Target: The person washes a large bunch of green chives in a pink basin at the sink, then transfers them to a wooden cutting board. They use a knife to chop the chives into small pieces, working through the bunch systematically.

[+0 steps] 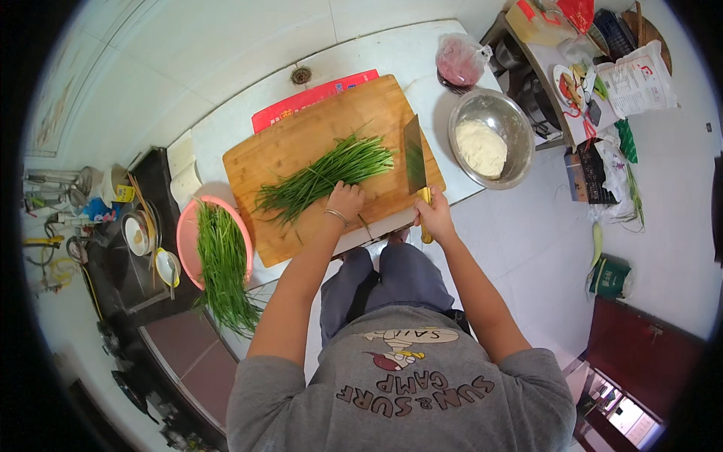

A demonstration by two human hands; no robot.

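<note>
A: Where are the green stalks (331,169) lying?

B: They're stretching in a slanting bundle across the wooden cutting board (301,143), which is sitting on the white table (422,71). A few loose bits are lying near the bundle's lower left end.

A: And what is the left hand (346,200) doing?

B: It's resting at the near side of the bundle, fingers bending down and touching the stalks. I can't tell whether they're pinching any. A thin bracelet (337,217) is circling that wrist.

A: What about the right hand (434,216)?

B: That one is closing around the yellow handle of a knife (415,154). The broad blade is pointing away from the person, over the right part of the board, just beside the bundle's right end. I can't tell whether it's touching the wood.

A: What's standing around the board?

B: To the left, a pink basin (187,245) is holding more long greens (220,264), which are spilling over its near rim. To the right, a metal bowl (520,139) is holding pale dough (482,149). Beyond the bowl, a clear bag (461,60) with something pinkish inside is sitting on the table, and a red package (316,98) is showing behind the board's far edge.
</note>
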